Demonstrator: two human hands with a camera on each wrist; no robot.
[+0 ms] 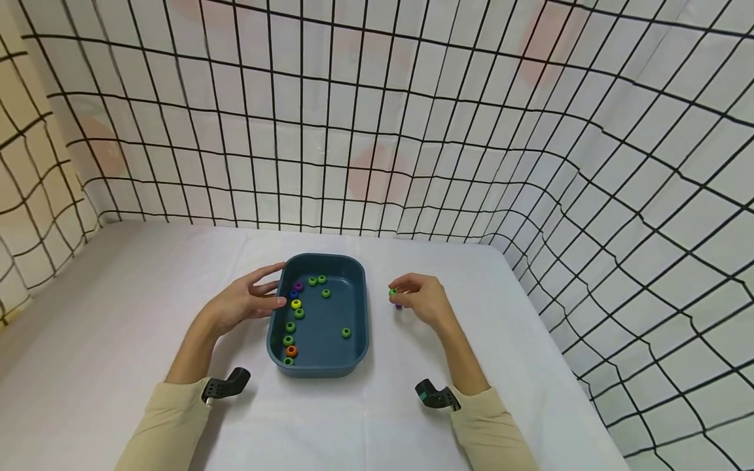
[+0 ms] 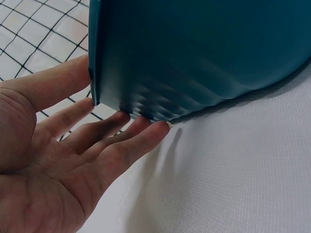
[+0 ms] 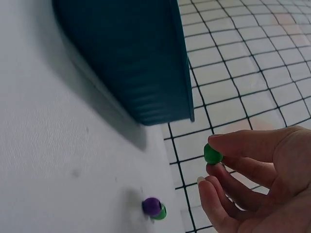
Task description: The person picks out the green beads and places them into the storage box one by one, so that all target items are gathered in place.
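A blue rectangular tray (image 1: 321,371) stands on the white table with green, yellow, orange, blue and purple beads in it, most along its left wall. My left hand (image 1: 244,301) lies against the tray's left side. In the left wrist view its fingers (image 2: 141,143) touch the outer wall, loosely extended, with the thumb at the rim. Right of the tray, my right hand (image 1: 421,297) pinches a green bead (image 3: 213,154) between thumb and fingertips, above the table. Below it, a purple bead (image 3: 151,207) lies against another green bead (image 3: 162,212) on the table.
A black wire grid (image 1: 330,131) backed by white sheeting rises behind the table and along both sides. Black wrist cameras sit at the left (image 1: 226,384) and right (image 1: 434,394) sleeve cuffs, low over the white tabletop (image 1: 383,418).
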